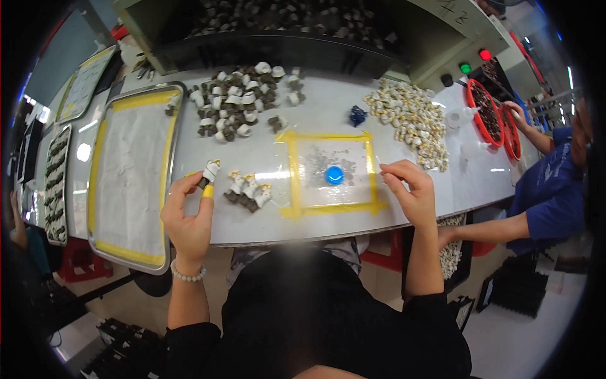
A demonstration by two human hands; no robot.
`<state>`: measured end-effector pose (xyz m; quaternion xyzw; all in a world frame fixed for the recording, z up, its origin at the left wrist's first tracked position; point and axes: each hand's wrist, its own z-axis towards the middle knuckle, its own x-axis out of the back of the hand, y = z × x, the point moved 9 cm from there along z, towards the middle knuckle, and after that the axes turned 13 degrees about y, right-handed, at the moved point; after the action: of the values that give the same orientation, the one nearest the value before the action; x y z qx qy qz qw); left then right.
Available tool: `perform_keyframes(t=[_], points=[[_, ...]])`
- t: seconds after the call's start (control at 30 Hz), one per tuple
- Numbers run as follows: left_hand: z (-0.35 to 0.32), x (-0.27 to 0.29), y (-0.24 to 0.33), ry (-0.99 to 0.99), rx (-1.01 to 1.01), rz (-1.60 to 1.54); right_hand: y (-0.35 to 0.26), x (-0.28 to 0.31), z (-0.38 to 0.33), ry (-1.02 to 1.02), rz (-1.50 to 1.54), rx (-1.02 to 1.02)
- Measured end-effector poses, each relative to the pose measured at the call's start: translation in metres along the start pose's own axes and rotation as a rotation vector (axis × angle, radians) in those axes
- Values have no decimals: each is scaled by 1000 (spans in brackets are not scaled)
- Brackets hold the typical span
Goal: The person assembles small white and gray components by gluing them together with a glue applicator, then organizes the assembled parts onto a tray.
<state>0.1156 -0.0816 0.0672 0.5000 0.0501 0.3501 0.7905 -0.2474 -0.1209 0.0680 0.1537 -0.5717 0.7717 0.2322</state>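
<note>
My left hand (188, 218) pinches a small white-and-dark figurine (211, 172) upright between thumb and fingertips, with yellow tape on the thumb. Over the right edge of a yellow-taped clear sheet (305, 199), my right hand (413, 192) is closed in a pinch; a tiny pale tip shows at the fingers, too small to name. On that sheet sits a round blue cap (334, 175) among wet-looking spots. Between my left hand and the sheet, several similar figurines (248, 191) lie side by side on the white table (278, 230).
Loose dark-and-white pieces (237, 101) lie at the back. Small white-and-yellow pieces (413, 120) are heaped at right, near a dark blue lump (357, 115). A paper-lined metal tray (132, 177) stands left. Far right, a co-worker's hand (516, 112) is by red baskets (485, 114).
</note>
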Motion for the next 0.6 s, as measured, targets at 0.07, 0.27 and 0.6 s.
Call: perform_keyframes(t=[0.07,0.27,0.6], points=[[0,0,0,-55,-100,182,-8,-11,-8,10,2,2],[-15,-15,-1,-174,-140,176,-66,-83,-32,-104,-3,373],[-14,-22,4,-247,-133,113,-103,-144,-31,-193,-87,551]])
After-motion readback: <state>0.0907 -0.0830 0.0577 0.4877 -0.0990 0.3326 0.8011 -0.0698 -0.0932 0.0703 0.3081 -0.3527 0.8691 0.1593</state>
